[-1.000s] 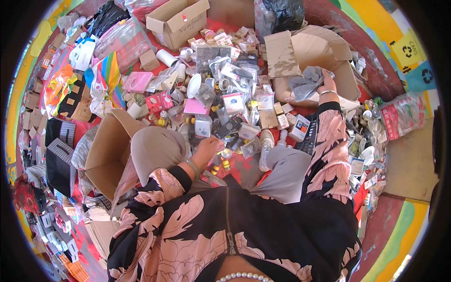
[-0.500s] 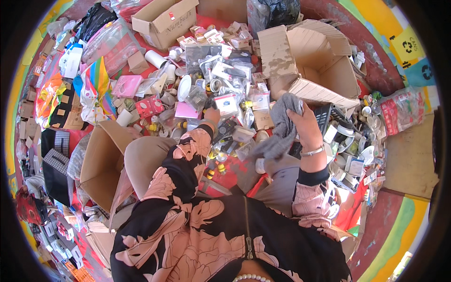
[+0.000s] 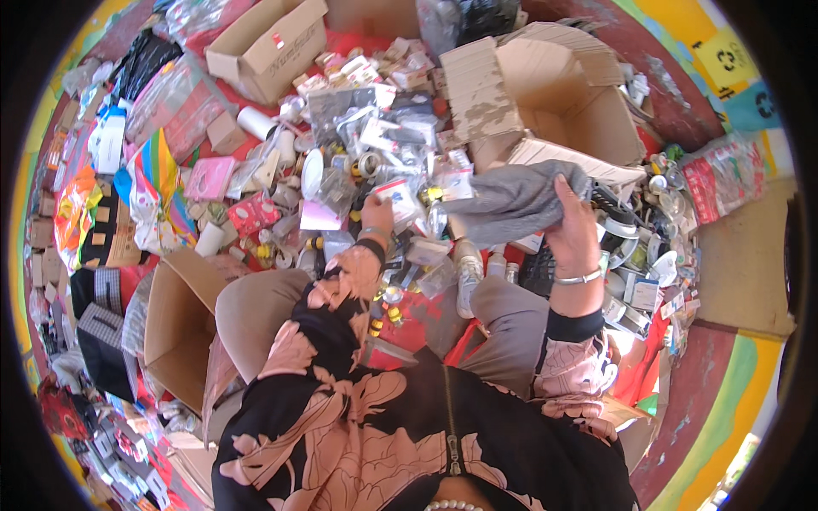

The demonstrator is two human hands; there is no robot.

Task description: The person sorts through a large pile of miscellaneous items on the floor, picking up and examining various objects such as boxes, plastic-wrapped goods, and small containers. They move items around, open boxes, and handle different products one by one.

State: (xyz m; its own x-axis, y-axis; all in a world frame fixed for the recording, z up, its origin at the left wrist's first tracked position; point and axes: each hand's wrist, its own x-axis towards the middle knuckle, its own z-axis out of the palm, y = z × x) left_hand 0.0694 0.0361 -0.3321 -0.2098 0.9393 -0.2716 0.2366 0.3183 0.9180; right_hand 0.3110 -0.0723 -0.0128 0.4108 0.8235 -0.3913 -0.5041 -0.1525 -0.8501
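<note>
My right hand is closed on a crumpled grey cloth, its thumb pressed over the upper edge. The cloth stretches to the left above the pile, beside a worn cardboard box. On the left, my left hand has its fingers curled at the edge of a small white packet with a picture on it; the fingertips are partly hidden. Near that hand lie a purple-pink card, a white round lid and a clear bag of dark bits.
Mixed small goods surround me. An open cardboard box stands far right, another box far left, and a third beside my left knee. A clear bottle lies between my knees. A dark plastic basket is below the cloth.
The grey cloth, hanging bunched before, is now spread out leftward from my right hand. My left hand has moved onto the white packet, which has tilted. The whole view has shifted slightly.
</note>
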